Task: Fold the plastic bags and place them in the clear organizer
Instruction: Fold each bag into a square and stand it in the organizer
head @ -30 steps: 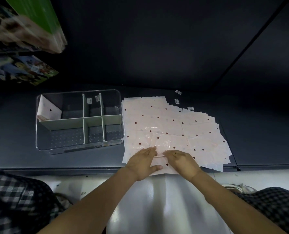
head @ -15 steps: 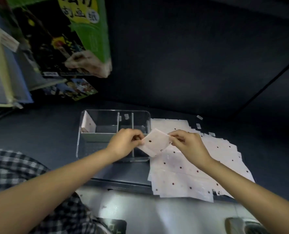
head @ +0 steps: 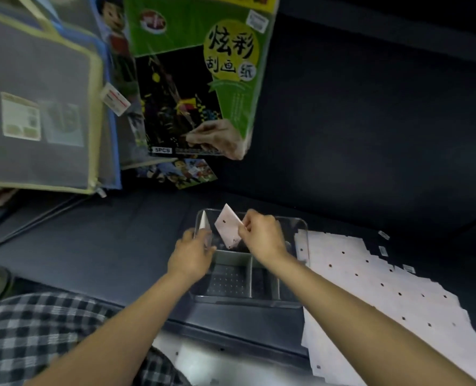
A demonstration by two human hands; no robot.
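Right hand (head: 261, 238) fingers pinch the folded white plastic bag (head: 227, 228) above the clear compartmented organizer (head: 300, 227); left hand (head: 190, 256) fingers, loosely curled, rest on its left wall.

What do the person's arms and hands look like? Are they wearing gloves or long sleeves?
No gloves: the left hand and right hand are bare, and both forearms are uncovered as far as the view shows. No watch or bracelet is visible.

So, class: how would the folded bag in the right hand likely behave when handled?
The folded bag, pinched by the right hand, holds a flat shape, so probably lightly stiff once folded. One pinch lifts it: likely very light. Thin plastic may slip.
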